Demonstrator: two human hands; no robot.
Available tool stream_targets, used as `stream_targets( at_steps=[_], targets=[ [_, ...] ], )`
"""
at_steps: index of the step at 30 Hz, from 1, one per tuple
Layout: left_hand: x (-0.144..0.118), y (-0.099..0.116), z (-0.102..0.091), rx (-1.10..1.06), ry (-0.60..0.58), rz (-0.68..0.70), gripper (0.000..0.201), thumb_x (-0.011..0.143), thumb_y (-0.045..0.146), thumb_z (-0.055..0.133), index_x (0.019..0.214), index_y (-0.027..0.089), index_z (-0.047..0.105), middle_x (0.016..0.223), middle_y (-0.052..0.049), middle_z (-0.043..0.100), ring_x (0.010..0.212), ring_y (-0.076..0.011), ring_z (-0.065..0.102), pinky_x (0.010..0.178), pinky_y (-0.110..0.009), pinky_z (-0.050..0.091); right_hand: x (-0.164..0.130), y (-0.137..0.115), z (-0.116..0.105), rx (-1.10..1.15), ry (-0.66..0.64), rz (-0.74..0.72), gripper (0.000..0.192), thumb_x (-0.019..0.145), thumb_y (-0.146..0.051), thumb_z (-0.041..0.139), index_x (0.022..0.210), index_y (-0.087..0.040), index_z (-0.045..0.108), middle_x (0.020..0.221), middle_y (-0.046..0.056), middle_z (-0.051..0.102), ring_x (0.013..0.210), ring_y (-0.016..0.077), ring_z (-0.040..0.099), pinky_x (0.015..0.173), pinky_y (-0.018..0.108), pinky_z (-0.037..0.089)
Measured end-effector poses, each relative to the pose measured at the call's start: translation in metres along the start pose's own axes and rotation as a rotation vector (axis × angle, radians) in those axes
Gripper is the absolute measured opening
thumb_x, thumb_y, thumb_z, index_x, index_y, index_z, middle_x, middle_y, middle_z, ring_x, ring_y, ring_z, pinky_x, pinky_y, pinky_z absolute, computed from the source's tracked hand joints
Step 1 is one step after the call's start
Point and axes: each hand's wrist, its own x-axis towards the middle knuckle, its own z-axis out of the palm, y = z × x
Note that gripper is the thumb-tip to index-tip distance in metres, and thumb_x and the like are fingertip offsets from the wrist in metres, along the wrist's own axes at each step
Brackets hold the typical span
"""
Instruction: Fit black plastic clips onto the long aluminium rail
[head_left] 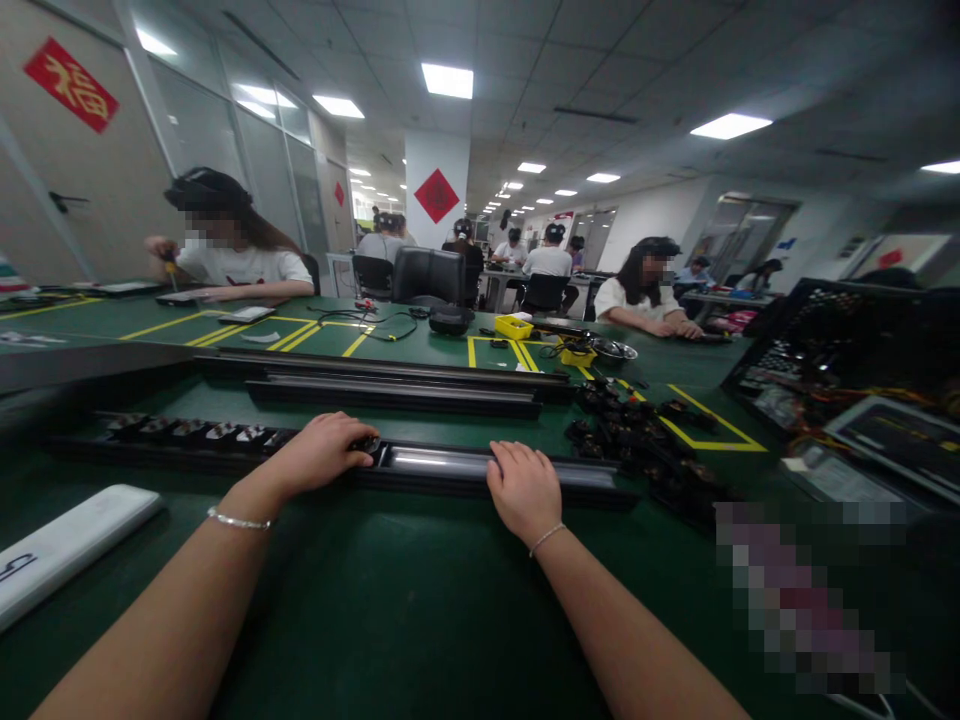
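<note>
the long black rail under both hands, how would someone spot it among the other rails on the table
On the green table, three long black rails lie crosswise. This black rail is the nearest one, with the left hand and right hand resting on it. Unlike the two bare rails behind, small parts sit along its left stretch.

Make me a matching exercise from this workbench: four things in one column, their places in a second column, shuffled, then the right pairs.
Things:
1. left hand
2. right hand
3. white bar
4. yellow box

Places:
A. far across the green table, beyond the long black rails
B. flat on the shiny part of the near rail
C. at the table's near left edge
D. on the near rail, beside the row of small parts

Pairs: 1-D, 2-B, 3-C, 4-A
</note>
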Motion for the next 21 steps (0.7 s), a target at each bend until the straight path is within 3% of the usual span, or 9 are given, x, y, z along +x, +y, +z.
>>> stream_targets(
  at_steps=[12,21],
  targets=[
    [-0.0005,-0.0019,0.0026,-0.014,0.038,-0.009,0.037,0.076,0.042,0.056,0.108,0.025,0.06,0.103,-0.003,0.065,0.103,-0.0204,0.052,0.096,-0.034,0.031,0.0,0.0,0.0,0.018,0.008,0.002,0.038,0.09,-0.034,0.034,0.118,-0.022,0.057,0.119,0.005,0.059,0.112,0.0206,0.047,0.099,0.037,0.025],
    [-0.0003,-0.0044,0.0041,-0.058,0.046,0.007,0.036,0.076,0.038,0.056,0.108,0.023,0.061,0.103,-0.004,0.065,0.101,-0.0201,0.053,0.093,-0.032,0.034,0.001,-0.0008,-0.003,0.012,0.008,-0.003,0.037,0.09,-0.034,0.034,0.116,-0.022,0.058,0.115,0.006,0.061,0.106,0.0197,0.05,0.096,0.036,0.027]
  ],
)
